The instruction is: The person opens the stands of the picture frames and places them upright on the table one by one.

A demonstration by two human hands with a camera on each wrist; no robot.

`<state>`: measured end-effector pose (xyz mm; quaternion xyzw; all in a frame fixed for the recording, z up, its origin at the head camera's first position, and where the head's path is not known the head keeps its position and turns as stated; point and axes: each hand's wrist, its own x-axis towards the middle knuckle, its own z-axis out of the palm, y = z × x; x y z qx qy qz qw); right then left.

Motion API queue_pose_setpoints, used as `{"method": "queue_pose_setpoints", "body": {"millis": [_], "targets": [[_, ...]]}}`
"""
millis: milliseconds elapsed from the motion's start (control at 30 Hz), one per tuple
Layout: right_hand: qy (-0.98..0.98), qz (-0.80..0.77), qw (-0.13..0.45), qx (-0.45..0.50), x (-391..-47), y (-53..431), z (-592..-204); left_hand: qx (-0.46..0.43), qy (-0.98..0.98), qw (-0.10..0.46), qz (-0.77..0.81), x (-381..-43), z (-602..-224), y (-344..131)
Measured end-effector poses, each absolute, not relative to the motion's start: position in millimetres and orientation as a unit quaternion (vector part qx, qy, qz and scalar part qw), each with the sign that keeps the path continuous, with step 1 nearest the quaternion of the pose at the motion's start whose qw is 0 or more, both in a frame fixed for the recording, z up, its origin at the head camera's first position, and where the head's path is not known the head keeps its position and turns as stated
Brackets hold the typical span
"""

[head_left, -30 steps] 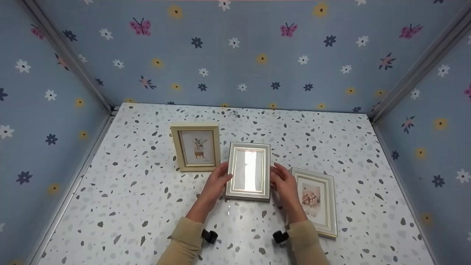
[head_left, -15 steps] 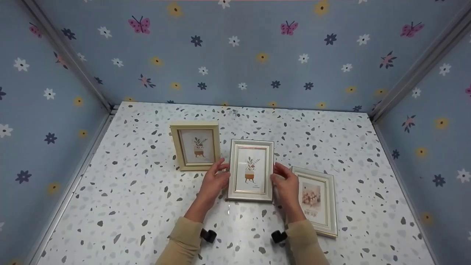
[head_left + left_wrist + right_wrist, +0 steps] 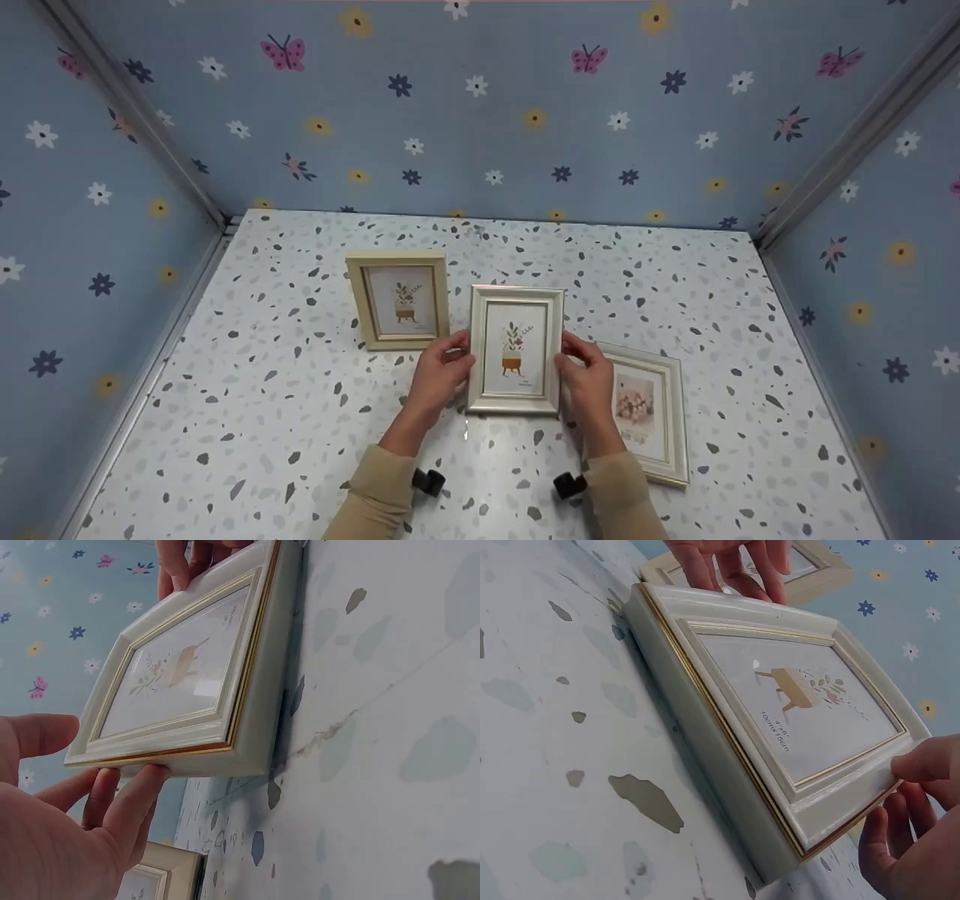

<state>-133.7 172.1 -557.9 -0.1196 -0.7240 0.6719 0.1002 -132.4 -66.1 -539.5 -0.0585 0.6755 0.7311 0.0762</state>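
Observation:
In the head view, a silver-cream picture frame (image 3: 517,313) with a plant-pot print stands tilted back, its lower edge at the table. My left hand (image 3: 442,369) holds its left side; the left wrist view shows the fingers (image 3: 139,799) along the frame's side and the thumb in front, by the edge. On the opposite side, my right hand (image 3: 590,379) pinches the rim, thumb on the front and fingers curled at the side, as the right wrist view shows. The back of this frame is hidden.
A yellowish-cream picture frame (image 3: 397,343) with a similar print stands upright to the left. Another pale frame (image 3: 677,420) with a pink flower print lies at the right, partly behind my right forearm. The speckled table (image 3: 262,360) meets flowered walls (image 3: 495,112) at the back and sides.
The middle frame has been tilted up towards me and shifted slightly right. Its glare has gone and the print now shows. Both hands moved with it; the other frames stayed put.

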Motion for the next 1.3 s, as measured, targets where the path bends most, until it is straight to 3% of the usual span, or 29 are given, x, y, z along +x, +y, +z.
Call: {"method": "queue_pose_setpoints", "body": {"millis": [633,1033,1300], "targets": [[-0.706,0.692,0.079,-0.123,-122.7,174.9,-540.6,-0.038,0.654,0.053,0.754,-133.4,-540.7,-69.0],[-0.706,0.697,0.114,-0.049,-113.9,174.4,-526.9,-0.047,0.697,-0.032,0.714,-136.5,-541.0,-64.3],[-0.705,0.700,0.113,-0.038,-106.5,173.7,-518.4,-0.047,0.705,-0.035,0.707,-136.2,-539.2,-63.0]]}}
